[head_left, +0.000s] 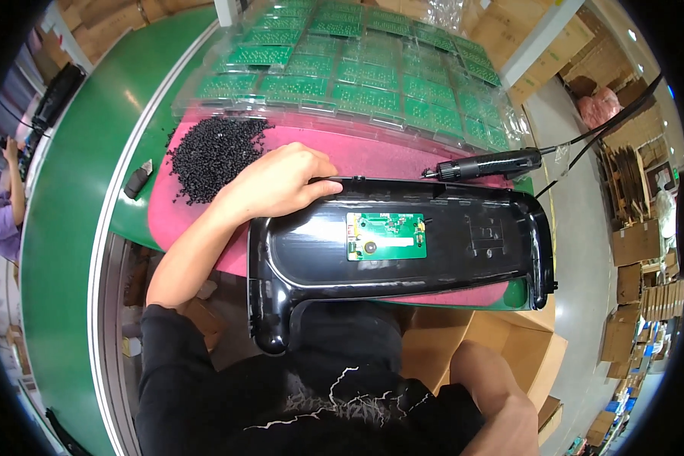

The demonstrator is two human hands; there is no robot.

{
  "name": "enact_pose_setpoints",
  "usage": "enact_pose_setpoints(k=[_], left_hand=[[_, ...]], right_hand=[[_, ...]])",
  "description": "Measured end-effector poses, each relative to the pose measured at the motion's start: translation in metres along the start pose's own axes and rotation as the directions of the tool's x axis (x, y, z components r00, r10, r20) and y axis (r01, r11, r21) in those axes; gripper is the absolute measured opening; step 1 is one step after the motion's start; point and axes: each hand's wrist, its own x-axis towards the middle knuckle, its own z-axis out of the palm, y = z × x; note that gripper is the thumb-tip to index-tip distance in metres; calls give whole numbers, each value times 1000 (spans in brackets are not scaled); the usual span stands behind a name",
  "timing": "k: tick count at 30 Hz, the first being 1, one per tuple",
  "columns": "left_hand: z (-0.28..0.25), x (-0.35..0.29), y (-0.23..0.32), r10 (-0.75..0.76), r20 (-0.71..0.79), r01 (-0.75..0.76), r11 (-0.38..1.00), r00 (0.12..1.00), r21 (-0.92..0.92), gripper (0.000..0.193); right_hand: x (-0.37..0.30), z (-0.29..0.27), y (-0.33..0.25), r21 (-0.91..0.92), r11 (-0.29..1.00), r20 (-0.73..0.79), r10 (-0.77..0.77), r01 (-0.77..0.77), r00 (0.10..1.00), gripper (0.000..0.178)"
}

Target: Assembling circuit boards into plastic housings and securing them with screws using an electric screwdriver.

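Observation:
A long black plastic housing (311, 262) lies with its hollow inside up, across the near edge of the pink mat. A small green circuit board (386, 251) sits inside it near the middle. At the housing's far left rim, my left hand (292, 181) is closed, thumb and fingers pinching the edge. A heap of small black screws or similar tiny parts (213, 156) is on the mat, left of that hand. Only part of my right arm (498, 387) shows at the lower right; the hand itself is out of sight.
Beyond the mat (380, 156), clear plastic trays of green circuit boards (365, 72) are stacked. A corded black electric screwdriver (486, 165) lies behind the housing. An open cardboard box (501, 342) stands below the bench. Another person (6, 216) is at the far left, past the green belt (76, 228).

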Motion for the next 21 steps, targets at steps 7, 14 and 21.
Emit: enact_pose_setpoints(k=[7,14,21], left_hand=[[-11,-47,57,70,-313,-61,997,947,40,19],[-9,-181,74,-104,-834,368,922,541,124,26],[-78,-248,-116,-393,-918,400,851,58,-340,29]], right_hand=[[-11,-5,3,16,958,78,-286,286,955,22],[-96,1,5,-146,933,-508,-355,328,785,22],[-217,70,0,-469,816,-776,-564,-339,-282,21]])
